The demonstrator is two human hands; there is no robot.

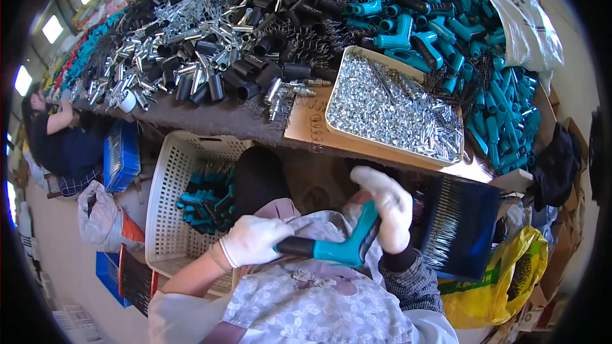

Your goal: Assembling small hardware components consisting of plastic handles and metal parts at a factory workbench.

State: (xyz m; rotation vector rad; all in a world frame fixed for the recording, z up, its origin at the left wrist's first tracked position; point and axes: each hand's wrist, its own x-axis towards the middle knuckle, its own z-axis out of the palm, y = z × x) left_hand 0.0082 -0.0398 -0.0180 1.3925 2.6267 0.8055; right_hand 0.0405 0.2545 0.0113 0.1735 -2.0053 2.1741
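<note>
My left hand (252, 241), in a white glove, is closed around the black front sleeve of a teal pistol-shaped tool body (341, 251). The tool lies sideways above my lap, its grip turned up on the right. Against that grip rests the palm of my right hand (390, 207), also gloved, with its fingers stretched out toward the table and not wrapped round it. My right thumb is hard to make out. Below the table, left of my knee, a cream plastic basket (159, 210) holds several similar teal-and-black tool bodies (207, 199).
A cream tray (328, 111) of small metal parts sits at the table edge. Behind it are heaps of teal bodies (459, 32), black sleeves (268, 73), springs and metal fittings (185, 32). Blue bins (468, 216) and a yellow bag (491, 293) stand right; another person (57, 127) sits far left.
</note>
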